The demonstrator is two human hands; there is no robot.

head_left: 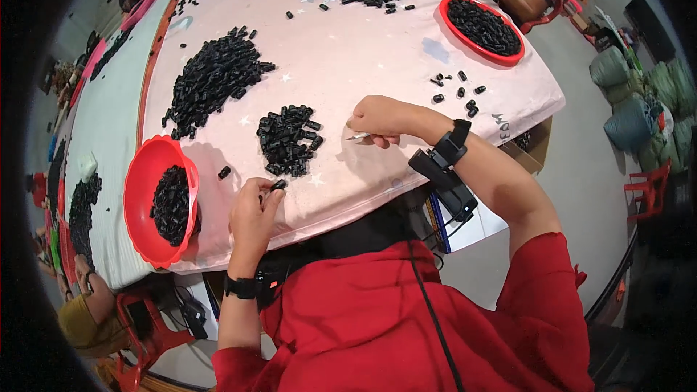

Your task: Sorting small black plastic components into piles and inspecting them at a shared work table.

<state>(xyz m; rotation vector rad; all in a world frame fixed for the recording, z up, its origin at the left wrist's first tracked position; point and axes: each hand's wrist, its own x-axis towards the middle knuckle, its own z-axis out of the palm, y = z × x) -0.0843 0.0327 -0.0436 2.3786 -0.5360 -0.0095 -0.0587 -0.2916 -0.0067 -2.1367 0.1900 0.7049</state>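
Near the table's front edge, my left hand (pixel 250 212) is closed, pinching a small black cylindrical piece (pixel 278 185) between thumb and fingers. To the right and farther in, my right hand (pixel 382 119) is closed around a slim pale tool with a pointed tip (pixel 357 136); most of it is hidden in the fist, so its kind cannot be made out. Between and beyond my hands lies a small heap of the same black pieces (pixel 287 139). One loose black piece (pixel 224 172) rests left of that heap.
A red scalloped bowl (pixel 138 199) partly filled with black pieces stands left. A larger heap (pixel 214 80) lies behind it. Another red bowl (pixel 519 54) of pieces sits far right, with several loose pieces (pixel 461 92) before it. Other people sit around the pink-covered table (pixel 330 58).
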